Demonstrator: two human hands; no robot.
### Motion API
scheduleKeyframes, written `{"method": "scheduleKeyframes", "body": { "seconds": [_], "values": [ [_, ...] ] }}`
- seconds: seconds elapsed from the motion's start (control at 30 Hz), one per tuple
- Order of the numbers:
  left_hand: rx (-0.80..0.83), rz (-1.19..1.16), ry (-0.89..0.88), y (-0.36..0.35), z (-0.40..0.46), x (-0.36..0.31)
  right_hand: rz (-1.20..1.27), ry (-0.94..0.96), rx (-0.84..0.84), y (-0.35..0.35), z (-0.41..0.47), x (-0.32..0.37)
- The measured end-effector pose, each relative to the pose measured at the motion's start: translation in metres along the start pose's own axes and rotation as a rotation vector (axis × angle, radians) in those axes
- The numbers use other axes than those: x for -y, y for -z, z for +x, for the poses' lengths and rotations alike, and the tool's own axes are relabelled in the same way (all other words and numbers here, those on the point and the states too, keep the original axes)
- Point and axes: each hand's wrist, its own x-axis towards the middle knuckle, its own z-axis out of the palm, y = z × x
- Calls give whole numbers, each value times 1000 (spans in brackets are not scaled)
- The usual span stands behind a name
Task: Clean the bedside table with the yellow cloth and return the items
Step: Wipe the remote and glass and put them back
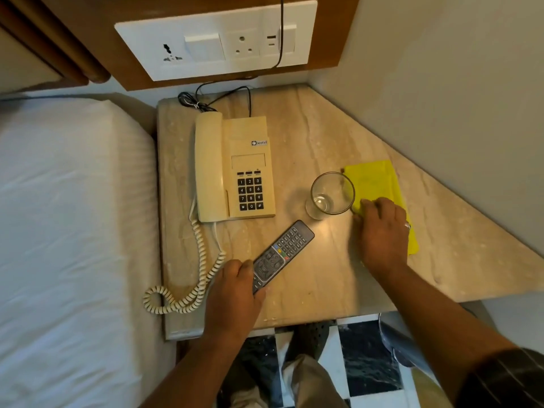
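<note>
**Both hands down on the bedside table, cloth under the right, remote in the left**

The folded bright yellow cloth (pixel 379 189) lies flat on the beige veined stone bedside table (pixel 323 136), toward its right side near the angled wall edge. Its long axis runs roughly from the far side of the table toward the person, leaning a little to the right as it comes nearer. The right hand (pixel 382 231) rests on the near half of that cloth, fingers curled down onto its left edge; whether they have pinched the fabric or merely press on it is hard to tell, as the hand is slightly blurred.

Just left of the cloth, touching or almost touching its edge, stands an empty clear drinking glass (pixel 331 195), upright. That is the relation to mind: the glass sits right beside the right fingertips, so any sweep of the cloth leftward would likely meet it first.

The left hand (pixel 232 290) grips the near end of a slim grey remote control (pixel 282 254), thumb on top and fingers wrapped beneath. The remote's long axis points diagonally away and to the right, its far end aimed at the glass but apart from it.

A cream corded telephone (pixel 235 169) sits further back on the left, its coiled cord (pixel 188 278) trailing off the table's left edge toward the white bed.

Judging by this, clearing has barely begun: the remote looks ready to be lifted, while phone and glass are on the table
</note>
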Motion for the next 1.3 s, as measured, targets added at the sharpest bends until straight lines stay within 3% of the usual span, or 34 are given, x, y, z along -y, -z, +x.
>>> {"method": "scheduleKeyframes", "body": {
  "seconds": [0.27,0.37,0.5,0.6,0.67,0.87,1.03,1.2,1.3],
  "values": [
    [19,-88,-55,6,2,13,314,-206,49,27,-65,43],
    [31,-112,-94,3,4,20,316,-89,31,25,-98,89],
    [14,-128,-188,-1,2,34,246,234,4,-3,-112,140],
    [5,-132,-222,-5,-5,44,146,405,82,-24,-114,144],
    [9,-105,-222,-5,-6,46,157,446,49,-34,-113,133],
    [-22,-24,-232,-3,-7,38,336,161,-89,-39,-116,125],
    [-43,-22,-238,-3,-9,39,551,-307,-117,-29,-115,126],
    [39,-146,12,-1,-14,29,586,-352,-129,-13,-114,104],
    [87,-146,-7,7,-14,17,614,-374,-110,-5,-117,95]
  ]
}}
